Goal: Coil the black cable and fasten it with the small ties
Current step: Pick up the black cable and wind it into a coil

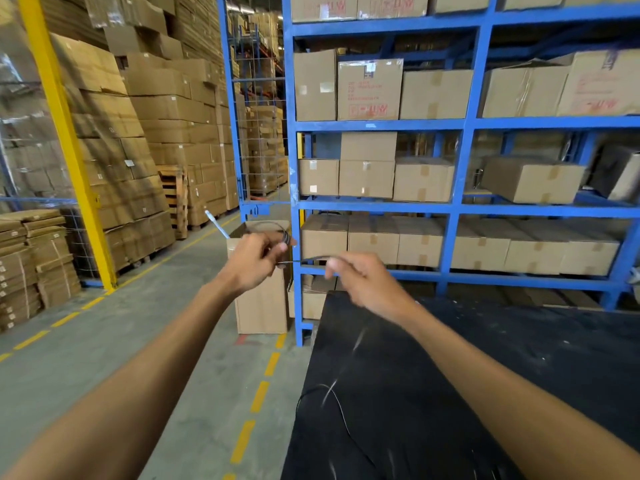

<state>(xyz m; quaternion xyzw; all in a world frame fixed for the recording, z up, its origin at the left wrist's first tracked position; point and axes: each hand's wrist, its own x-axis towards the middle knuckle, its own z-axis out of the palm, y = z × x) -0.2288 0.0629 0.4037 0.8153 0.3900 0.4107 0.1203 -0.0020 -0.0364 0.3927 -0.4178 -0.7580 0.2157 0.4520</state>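
Note:
A thin black cable (pixel 308 260) runs taut between both hands at chest height. My left hand (pixel 251 259) grips a small coil of it, loops showing above the fingers near the knuckles. A white tie or connector end (pixel 217 224) sticks up and to the left from that hand. My right hand (pixel 360 277) pinches the cable's straight stretch just right of the coil. A loose length of the cable (pixel 337 407) trails over the black table below.
A black table (pixel 485 375) lies under my right arm. A tall brown carton (pixel 261 303) stands on the floor behind the hands. Blue shelving (pixel 453 209) with boxes fills the right. Stacked cartons and a yellow post (pixel 65 133) are at the left, with a dashed yellow floor line.

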